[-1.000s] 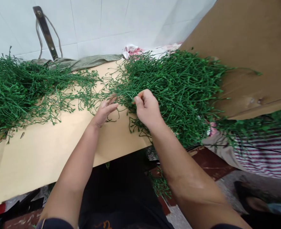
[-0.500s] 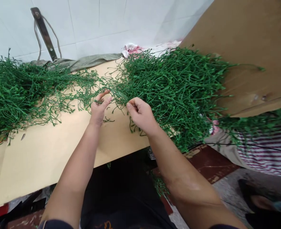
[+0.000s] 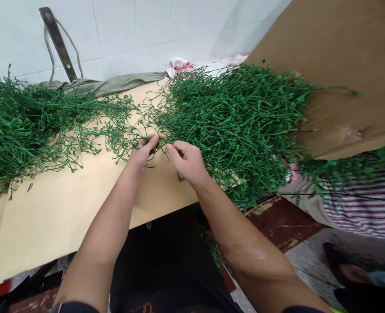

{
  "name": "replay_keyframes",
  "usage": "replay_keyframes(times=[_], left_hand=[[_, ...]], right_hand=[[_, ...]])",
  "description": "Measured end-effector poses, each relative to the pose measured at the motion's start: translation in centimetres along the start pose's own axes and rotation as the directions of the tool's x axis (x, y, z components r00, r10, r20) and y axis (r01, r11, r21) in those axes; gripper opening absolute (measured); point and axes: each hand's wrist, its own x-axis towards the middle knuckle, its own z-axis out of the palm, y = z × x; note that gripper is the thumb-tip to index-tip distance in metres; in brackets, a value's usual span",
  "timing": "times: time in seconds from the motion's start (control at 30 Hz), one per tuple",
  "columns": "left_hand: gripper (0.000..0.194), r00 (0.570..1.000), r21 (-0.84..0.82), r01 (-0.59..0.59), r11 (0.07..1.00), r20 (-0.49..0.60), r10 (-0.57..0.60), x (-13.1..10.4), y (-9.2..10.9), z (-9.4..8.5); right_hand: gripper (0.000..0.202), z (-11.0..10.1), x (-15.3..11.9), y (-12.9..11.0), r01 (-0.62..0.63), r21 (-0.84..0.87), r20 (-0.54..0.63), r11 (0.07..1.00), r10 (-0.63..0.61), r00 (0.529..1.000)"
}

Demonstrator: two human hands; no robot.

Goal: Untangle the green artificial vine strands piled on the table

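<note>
Head view shows our two hands drawn close together at the near edge of the big right-hand heap of green plastic sprigs (image 3: 241, 126). Half a second ago the hands stood apart, the left one with its fingers loosely spread; now our left hand (image 3: 143, 153) has closed, thumb pressed to fingertips, pinching a thin sprig (image 3: 136, 140) at the tangle's fringe. Our right hand (image 3: 186, 160) has slid leftward until its knuckles sit just beside the left fingertips, curled shut on stems from the same clump. We judge that both hands have now taken hold of the piece and are working at one joint between them (the camera has also dipped slightly, so the shift is partly ours).

The sprig itself lies on the pale wooden tabletop (image 3: 65, 208), between the right heap and a second heap (image 3: 22, 126) spread out to the left.

Exactly what sits between the fingertips is hard to tell: the stems are fine and the fingers cover the contact. The right heap runs under a brown board (image 3: 342, 65) and over the table's edge, so its extent is hidden. A striped cloth (image 3: 365, 208) at right is cut off by the frame.
</note>
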Motion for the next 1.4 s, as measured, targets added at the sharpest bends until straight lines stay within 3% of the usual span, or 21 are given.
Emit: replay_keyframes(times=[0.13, 0.23, 0.3, 0.4, 0.5, 0.63, 0.87, 0.97, 1.07, 1.2, 1.3, 1.4], left_hand=[[0.014, 0.988, 0.008, 0.028, 1.0, -0.153, -0.027, 0.7, -0.4, -0.4], [0.017, 0.916, -0.118, 0.014, 0.993, -0.397, -0.06, 1.5, -0.2, -1.7], [0.018, 0.877, -0.2, -0.05, 0.978, -0.477, -0.053, 1.9, 0.1, -2.7], [0.015, 0.928, -0.206, -0.057, 0.977, -0.371, -0.024, 1.8, 0.2, -3.4], [0.011, 0.974, -0.184, 0.007, 0.983, -0.223, -0.048, 1.4, 0.1, -3.0], [0.015, 0.985, -0.152, 0.082, 0.985, -0.135, -0.103, 1.0, 0.0, -2.4], [0.024, 0.997, -0.118, 0.08, 0.99, 0.005, -0.08, 1.0, -0.2, -2.5], [0.027, 0.997, -0.096, 0.059, 0.994, 0.046, -0.055, 0.9, -0.3, -2.3], [0.028, 0.998, -0.088, 0.063, 0.994, 0.013, -0.062, 1.0, -0.5, -2.1], [0.026, 0.989, -0.09, 0.075, 0.993, -0.12, -0.085, 1.6, -0.9, -2.1], [0.028, 0.973, -0.129, 0.04, 0.991, -0.22, -0.068, 2.1, -0.9, -2.4], [0.031, 0.938, -0.254, -0.039, 0.966, -0.342, -0.052, 2.2, -0.6, -3.1]], right_hand=[[0.036, 1.1, -1.1, -1.5, 0.047, -0.009, -0.015, 0.999, -0.047, 0.999], [0.034, 1.5, -2.7, -3.4, 0.11, 0.027, 0.032, 0.994, -0.111, 0.993], [0.034, 1.4, -3.5, -4.3, 0.162, 0.068, 0.098, 0.984, -0.168, 0.981], [0.035, 1.0, -3.6, -4.3, 0.135, 0.102, 0.132, 0.986, -0.148, 0.98], [0.032, 0.8, -2.5, -2.7, -0.035, 0.172, 0.104, 0.984, 0.017, 0.994], [0.022, 1.1, -1.2, -0.8, -0.19, 0.281, 0.102, 0.941, 0.168, 0.98], [0.04, 3.5, 0.6, 0.1, -0.316, 0.434, 0.176, 0.844, 0.265, 0.948], [0.041, 4.2, 1.6, 0.2, -0.33, 0.507, 0.147, 0.796, 0.297, 0.943], [0.034, 4.1, 1.8, 0.4, -0.285, 0.467, 0.067, 0.837, 0.288, 0.955], [0.028, 3.7, 0.6, -0.1, -0.195, 0.316, 0.026, 0.929, 0.197, 0.98], [0.026, 3.6, -1.1, -1.9, -0.096, 0.228, 0.107, 0.969, 0.073, 0.992], [0.026, 2.9, -2.9, -4.3, 0.03, 0.211, 0.256, 0.977, -0.085, 0.963]])
